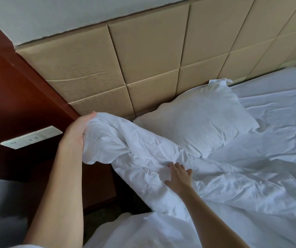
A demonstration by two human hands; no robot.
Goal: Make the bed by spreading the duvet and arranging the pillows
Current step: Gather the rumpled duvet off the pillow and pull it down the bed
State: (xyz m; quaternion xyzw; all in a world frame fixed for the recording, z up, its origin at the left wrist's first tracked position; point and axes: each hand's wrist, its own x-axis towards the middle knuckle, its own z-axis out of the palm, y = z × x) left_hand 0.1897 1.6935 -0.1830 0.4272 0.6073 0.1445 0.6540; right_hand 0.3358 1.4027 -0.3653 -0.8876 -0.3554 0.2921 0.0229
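A: Between the two hands, bunched duvet [143, 158]. Step?

B: Spreading, early. Left hand [75, 133] grasps the duvet's raised corner, fingers curled into the cloth, lifted off the bed [277, 97] near the headboard [143, 59]. Right hand [179, 174] lies flat on the duvet, fingers straight and spread, pressing, gripping nothing.

A: Pillow?

B: One pillow [202, 122], beyond the right hand, against the headboard, its near edge tucked under the duvet fold. Sits skewed, so arranging not done, I'd say.

A: Duvet relative to hands?

B: Heaped. Corner in the left hand, bulk under and to the right of the right hand, more spilling toward the person over the bed's near edge. Bare sheet showing far right of both hands.

A: Next move needs?

B: Judgement: a second grip on the edge with the right hand, then pull taut and flick outward so the bunching flattens. Pillow after.

A: Else?

B: Wooden panel with a socket plate [31, 137] left of the left hand.
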